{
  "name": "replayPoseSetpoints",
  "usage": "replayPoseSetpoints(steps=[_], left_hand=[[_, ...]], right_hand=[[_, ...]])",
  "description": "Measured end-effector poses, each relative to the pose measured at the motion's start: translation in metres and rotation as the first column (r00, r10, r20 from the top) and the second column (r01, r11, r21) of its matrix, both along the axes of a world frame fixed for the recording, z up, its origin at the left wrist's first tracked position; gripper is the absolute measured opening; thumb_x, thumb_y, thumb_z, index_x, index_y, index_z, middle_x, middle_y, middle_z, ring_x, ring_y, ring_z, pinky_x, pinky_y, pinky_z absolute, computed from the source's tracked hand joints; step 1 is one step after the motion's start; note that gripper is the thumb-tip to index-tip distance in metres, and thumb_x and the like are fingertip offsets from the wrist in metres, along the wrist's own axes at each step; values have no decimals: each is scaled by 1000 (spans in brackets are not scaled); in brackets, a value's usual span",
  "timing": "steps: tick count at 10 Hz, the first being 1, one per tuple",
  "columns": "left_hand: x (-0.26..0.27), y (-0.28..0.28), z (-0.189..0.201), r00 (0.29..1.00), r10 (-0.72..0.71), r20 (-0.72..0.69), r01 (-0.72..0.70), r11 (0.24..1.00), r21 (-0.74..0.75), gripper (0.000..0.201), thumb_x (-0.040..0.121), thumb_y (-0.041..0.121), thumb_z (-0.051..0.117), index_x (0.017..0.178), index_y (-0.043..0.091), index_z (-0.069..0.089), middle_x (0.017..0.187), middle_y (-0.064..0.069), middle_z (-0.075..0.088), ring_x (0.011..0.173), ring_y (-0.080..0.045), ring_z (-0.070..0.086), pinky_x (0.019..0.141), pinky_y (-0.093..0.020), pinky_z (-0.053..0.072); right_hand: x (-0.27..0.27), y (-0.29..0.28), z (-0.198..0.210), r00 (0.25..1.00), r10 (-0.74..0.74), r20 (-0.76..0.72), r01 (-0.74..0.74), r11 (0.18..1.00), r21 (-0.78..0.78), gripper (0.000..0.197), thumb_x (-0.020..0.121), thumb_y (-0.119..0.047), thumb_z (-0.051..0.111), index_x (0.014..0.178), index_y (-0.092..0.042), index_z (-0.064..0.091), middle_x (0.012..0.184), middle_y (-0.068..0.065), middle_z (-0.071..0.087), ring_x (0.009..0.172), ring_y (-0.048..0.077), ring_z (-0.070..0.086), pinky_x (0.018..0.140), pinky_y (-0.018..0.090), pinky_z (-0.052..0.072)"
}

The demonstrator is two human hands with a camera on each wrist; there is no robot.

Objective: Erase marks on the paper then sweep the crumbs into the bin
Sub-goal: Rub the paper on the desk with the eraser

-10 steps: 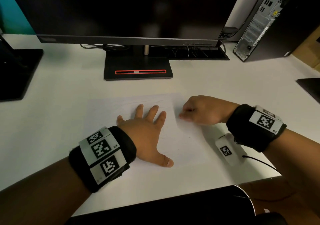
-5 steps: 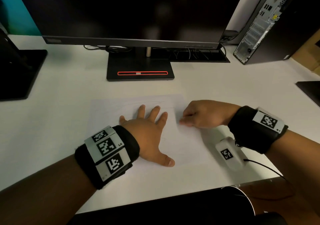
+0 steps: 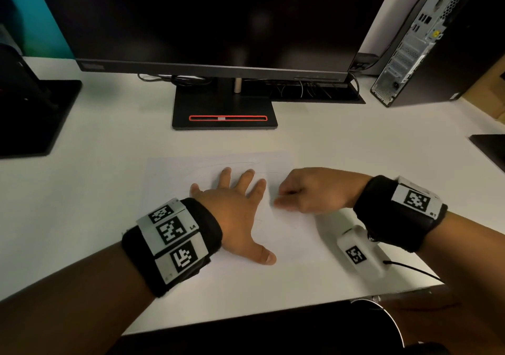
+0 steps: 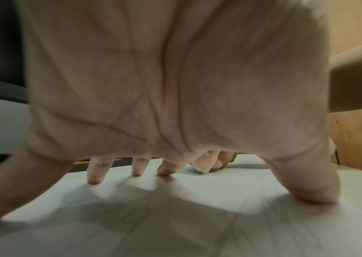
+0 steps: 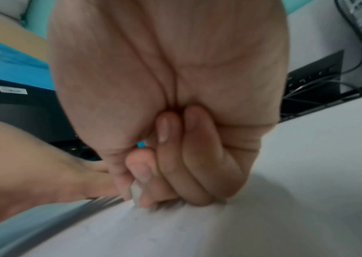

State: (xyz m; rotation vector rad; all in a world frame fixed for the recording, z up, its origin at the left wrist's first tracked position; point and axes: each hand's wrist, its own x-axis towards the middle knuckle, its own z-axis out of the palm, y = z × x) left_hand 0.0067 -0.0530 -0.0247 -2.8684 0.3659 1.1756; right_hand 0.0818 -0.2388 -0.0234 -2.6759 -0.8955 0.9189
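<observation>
A white sheet of paper [image 3: 175, 180] with faint pencil lines lies on the white desk [image 3: 109, 141] in front of the monitor. My left hand [image 3: 237, 210] lies flat on the sheet, fingers spread, pressing it down. My right hand [image 3: 308, 191] is curled at the sheet's right part and pinches a small white eraser [image 4: 203, 167] against the paper. In the right wrist view the eraser [image 5: 135, 191] shows only as a pale sliver between thumb and fingers. Pencil marks [image 4: 230, 200] run across the paper beside my left thumb.
A black monitor [image 3: 218, 27] on a black stand [image 3: 224, 111] sits behind the paper. A computer tower [image 3: 426, 40] stands at the back right. Another dark stand base [image 3: 32, 114] is at the left. A rounded dark object with a pale rim [image 3: 393, 319] sits below the desk's front edge.
My right hand with the eraser has shifted slightly left and toward me over the paper; the left hand stays pressed flat in place.
</observation>
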Motion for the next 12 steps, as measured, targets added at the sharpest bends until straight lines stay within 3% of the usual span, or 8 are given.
replayPoseSetpoints(steps=[2, 6, 7, 8, 9, 10, 11, 12], left_hand=[[0, -1, 0, 1000, -2, -1, 2, 1000, 6, 137, 66, 90, 60, 153, 33, -30, 158, 10, -40, 147, -31, -33, 114, -75, 9], [0, -1, 1, 1000, 1, -6, -1, 1000, 1, 137, 67, 89, 60, 153, 33, -30, 158, 10, -40, 147, -31, -33, 113, -75, 9], [0, -1, 1, 1000, 3, -8, -3, 1000, 3, 136, 67, 89, 60, 153, 32, -30, 158, 10, -40, 147, -30, -34, 113, -75, 9], [0, -1, 0, 1000, 0, -7, 0, 1000, 5, 137, 67, 89, 60, 153, 32, -30, 158, 10, -40, 147, -30, -33, 113, -75, 9], [0, -1, 0, 1000, 3, -10, -3, 1000, 4, 137, 67, 90, 60, 152, 32, -30, 158, 10, -41, 147, -30, -34, 114, -75, 8], [0, -1, 1, 1000, 4, -9, -4, 1000, 5, 137, 67, 89, 60, 152, 32, -30, 158, 10, -41, 147, -30, -34, 114, -75, 8], [0, -1, 0, 1000, 1, -3, -1, 1000, 6, 137, 66, 90, 59, 153, 32, -30, 158, 10, -40, 147, -30, -33, 114, -75, 9], [0, -1, 0, 1000, 1, -1, -1, 1000, 6, 137, 66, 90, 59, 153, 32, -30, 158, 10, -40, 147, -30, -33, 114, -74, 9]], right_hand=[[13, -4, 3, 994, -68, 85, 68, 998, 7, 47, 99, -41, 51, 60, -16, 44, 59, -3, 43, 56, 16, 39, 59, 30, 36], [4, -4, 0, 999, 29, 14, -29, 999, -28, 45, 99, -42, 50, 61, -19, 44, 59, -6, 41, 57, 13, 38, 60, 29, 37], [14, -7, 4, 999, -39, 0, 39, 999, -36, 44, 97, -43, 52, 60, -19, 45, 58, -4, 42, 56, 16, 39, 61, 34, 39], [17, -5, 5, 995, -35, 97, 38, 999, -26, 45, 100, -41, 50, 63, -16, 46, 62, -2, 48, 58, 15, 42, 62, 30, 36], [5, 1, 1, 996, 63, 56, -60, 997, -56, 45, 100, -43, 49, 63, -19, 46, 63, -5, 47, 59, 14, 42, 63, 29, 37], [14, -2, 4, 1000, -4, 1, 4, 999, -50, 45, 97, -45, 50, 61, -19, 45, 60, -3, 43, 57, 17, 40, 62, 34, 40], [20, -1, 6, 994, -36, 106, 38, 999, -24, 45, 100, -42, 49, 63, -15, 46, 61, -1, 46, 58, 16, 42, 60, 31, 37], [8, 5, 1, 996, 59, 62, -56, 997, -46, 45, 101, -41, 48, 65, -15, 47, 63, -3, 46, 59, 14, 41, 60, 28, 38]])
